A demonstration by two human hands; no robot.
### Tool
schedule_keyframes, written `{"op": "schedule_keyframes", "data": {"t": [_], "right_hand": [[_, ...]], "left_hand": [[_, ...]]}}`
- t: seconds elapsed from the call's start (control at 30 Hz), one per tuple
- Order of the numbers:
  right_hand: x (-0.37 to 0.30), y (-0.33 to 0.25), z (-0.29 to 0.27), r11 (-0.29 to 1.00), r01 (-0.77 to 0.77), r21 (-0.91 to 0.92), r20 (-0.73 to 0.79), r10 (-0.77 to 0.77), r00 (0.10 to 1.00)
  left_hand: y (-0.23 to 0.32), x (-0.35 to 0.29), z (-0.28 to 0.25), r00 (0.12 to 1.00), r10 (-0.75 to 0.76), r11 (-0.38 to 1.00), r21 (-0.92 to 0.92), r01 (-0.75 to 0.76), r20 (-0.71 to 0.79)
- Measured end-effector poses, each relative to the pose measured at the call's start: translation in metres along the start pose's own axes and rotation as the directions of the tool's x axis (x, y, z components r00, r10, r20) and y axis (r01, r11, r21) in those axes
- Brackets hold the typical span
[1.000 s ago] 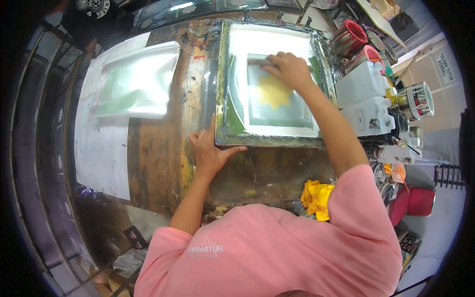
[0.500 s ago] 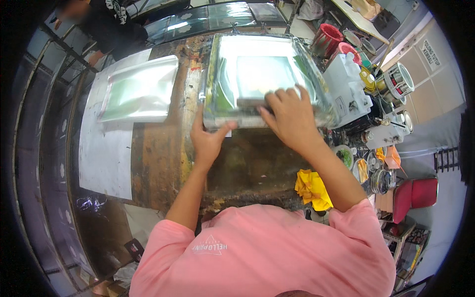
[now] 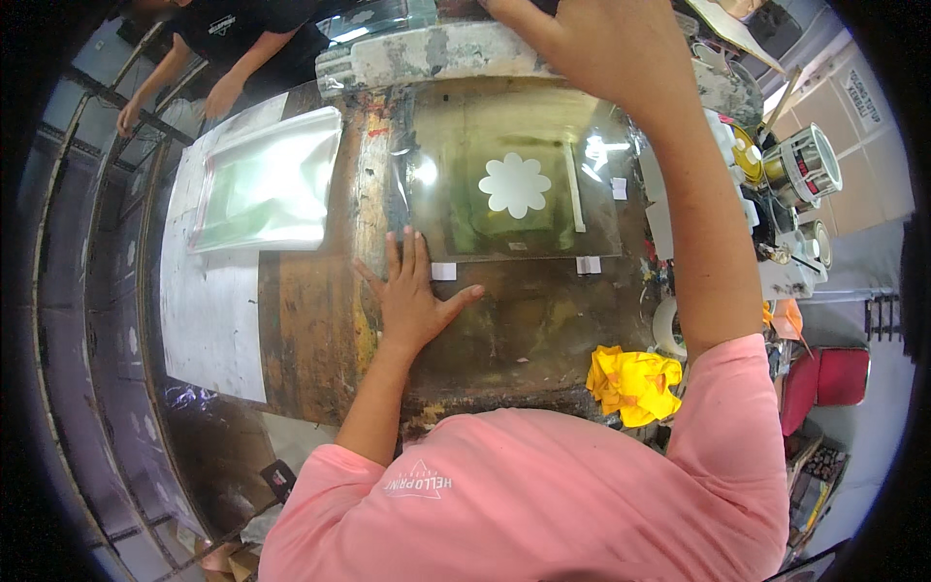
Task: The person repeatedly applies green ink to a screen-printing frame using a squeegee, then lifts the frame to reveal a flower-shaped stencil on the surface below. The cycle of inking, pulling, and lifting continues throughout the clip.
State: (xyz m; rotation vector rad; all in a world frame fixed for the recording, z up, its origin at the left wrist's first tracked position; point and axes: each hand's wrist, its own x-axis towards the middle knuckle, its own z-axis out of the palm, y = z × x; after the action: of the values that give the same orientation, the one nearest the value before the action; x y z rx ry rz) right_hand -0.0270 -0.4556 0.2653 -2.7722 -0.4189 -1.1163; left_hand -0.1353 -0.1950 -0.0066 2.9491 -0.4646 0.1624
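Observation:
My left hand (image 3: 407, 301) lies on the worn table with its fingers spread, holding nothing. Just beyond its fingertips is the near left corner of a clear plastic sheet (image 3: 465, 233) bearing a white flower shape (image 3: 515, 185). Small white tabs (image 3: 589, 265) sit along the sheet's near and right edges. At the far side a screen printing frame (image 3: 436, 56) is tilted up, its pale, stained near bar showing. My right hand (image 3: 611, 44) reaches up to that frame. Its fingers are mostly hidden at the picture's upper edge, so what they grip does not show.
A stack of clear sheets (image 3: 267, 184) rests on white paper (image 3: 218, 339) at left. A crumpled yellow cloth (image 3: 635, 386) and a tape roll (image 3: 667, 327) lie near my right arm. Paint cans (image 3: 803, 165) crowd the right side. Another person (image 3: 257, 48) stands at far left.
The screen frame has swung up from the table, uncovering the sheet with the flower. My right hand has moved up and away; my left hand has let go of the frame and lowered flat.

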Motion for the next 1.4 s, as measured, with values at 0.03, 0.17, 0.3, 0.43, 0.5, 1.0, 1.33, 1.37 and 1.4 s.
{"op": "schedule_keyframes", "data": {"t": [0.03, 0.17, 0.3, 0.43, 0.5, 1.0, 1.33, 1.37, 1.4], "right_hand": [[0.004, 0.0, 0.0, 1.0, 0.004, 0.003, -0.018, -0.004, 1.0], [0.016, -0.002, -0.007, 0.999, -0.035, 0.03, 0.017, 0.034, 0.999], [0.019, -0.011, -0.016, 0.996, -0.069, 0.052, 0.046, 0.066, 0.997], [0.006, -0.015, -0.009, 0.996, -0.086, -0.004, -0.016, 0.086, 0.996], [0.004, -0.01, -0.004, 0.991, -0.114, 0.067, 0.027, 0.112, 0.993], [-0.007, 0.004, 0.006, 0.998, 0.009, -0.056, 0.04, -0.007, 0.999], [-0.002, -0.001, 0.001, 0.996, -0.058, 0.069, 0.104, 0.05, 0.993], [-0.005, -0.001, 0.001, 0.999, -0.02, 0.034, 0.058, 0.018, 0.998], [-0.007, -0.001, 0.002, 1.0, 0.015, -0.002, 0.012, -0.015, 1.0]], "left_hand": [[0.001, 0.007, -0.003, 1.0, 0.0, 0.996, -0.091, 0.001, 0.01], [0.012, 0.051, -0.03, 0.969, -0.007, 0.868, -0.483, -0.118, -0.249], [-0.011, 0.094, -0.056, 0.921, -0.068, 0.858, -0.494, -0.142, -0.383], [-0.07, 0.095, -0.064, 0.862, -0.197, 0.892, -0.45, -0.04, -0.467], [-0.109, 0.091, -0.067, 0.865, -0.265, 0.9, -0.432, 0.063, -0.426], [-0.251, 0.064, -0.022, 0.872, -0.371, 0.925, -0.039, 0.379, -0.32], [-0.219, 0.054, -0.004, 0.919, -0.307, 0.934, 0.106, 0.341, -0.249], [-0.221, 0.056, -0.007, 0.924, -0.3, 0.94, 0.092, 0.329, -0.236], [-0.224, 0.059, -0.012, 0.925, -0.274, 0.947, 0.097, 0.308, -0.264]]}}
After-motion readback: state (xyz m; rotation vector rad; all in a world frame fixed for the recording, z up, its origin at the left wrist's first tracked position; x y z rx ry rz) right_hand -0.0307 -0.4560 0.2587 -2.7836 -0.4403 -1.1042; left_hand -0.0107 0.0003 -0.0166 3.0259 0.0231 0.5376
